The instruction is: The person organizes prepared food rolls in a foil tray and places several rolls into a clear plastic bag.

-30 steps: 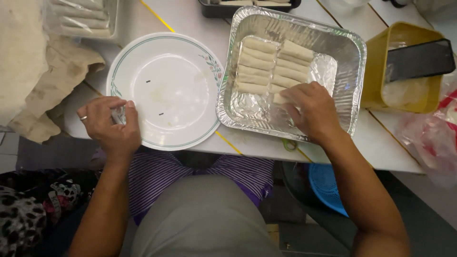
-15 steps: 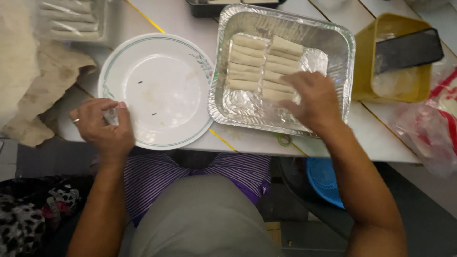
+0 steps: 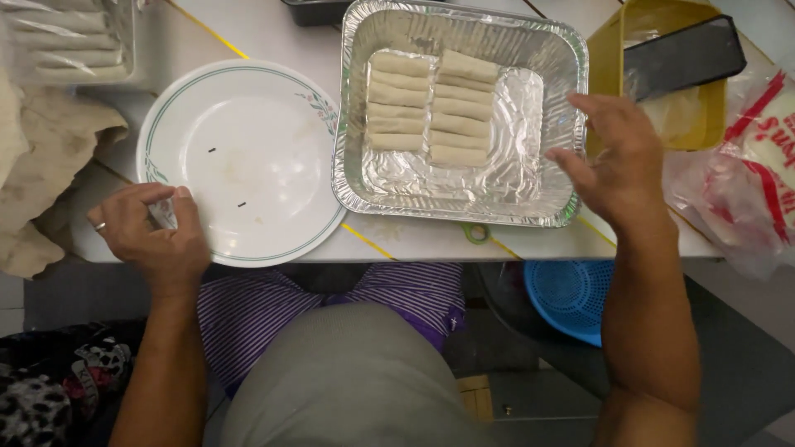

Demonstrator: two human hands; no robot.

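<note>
While two short rows of pale rolls [image 3: 431, 108] already sit in the foil tray [image 3: 356, 178], lots of foil's bare and the white plate [image 3: 240, 161] holds nothing. The left hand [image 3: 149, 236] pinches the plate's rim. The right hand [image 3: 617, 161], which was down among the rolls a second ago, has lifted off, fingers spread, holding nothing.

Soft overhead light, glare on foil tray [image 3: 530, 108], slight blur.
</note>
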